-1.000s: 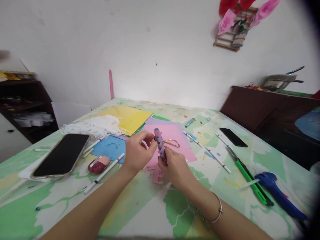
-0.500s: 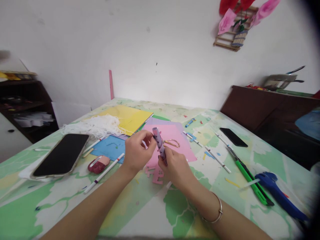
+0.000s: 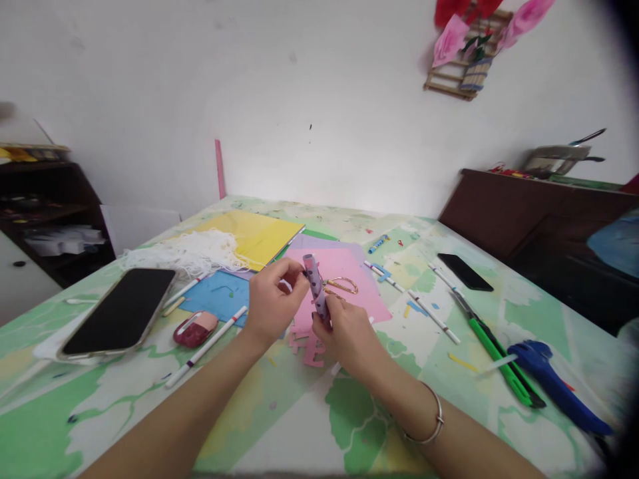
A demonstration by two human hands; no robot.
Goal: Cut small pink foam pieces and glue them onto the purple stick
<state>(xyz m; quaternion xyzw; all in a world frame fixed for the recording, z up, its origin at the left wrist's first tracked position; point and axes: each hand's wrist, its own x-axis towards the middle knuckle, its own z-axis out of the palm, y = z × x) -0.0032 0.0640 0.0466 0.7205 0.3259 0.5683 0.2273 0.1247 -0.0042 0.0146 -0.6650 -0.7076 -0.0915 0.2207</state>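
Note:
A purple paper tube (image 3: pixel 315 283) with dark spots and small pink bits stands tilted over the middle of the table. My right hand (image 3: pixel 349 336) is closed round its lower end. My left hand (image 3: pixel 277 296) is beside the tube's upper part, thumb and forefinger pinched together at its left side; what they hold is too small to make out. Behind the tube lie gold-handled scissors (image 3: pixel 342 286) on a pink sheet (image 3: pixel 369 293). Pink cut-out scraps (image 3: pixel 312 352) lie below the hands.
To the left are a phone (image 3: pixel 120 311), a red case (image 3: pixel 194 329), white string (image 3: pixel 200 249) and a blue sheet (image 3: pixel 219 293). On the right lie markers (image 3: pixel 434 316), a green cutter (image 3: pixel 502 359), a blue glue gun (image 3: pixel 554 382) and a black phone (image 3: pixel 465 272).
The tube and my right hand have shifted very slightly, and the tube has turned a little. My left hand keeps its pinch beside it.

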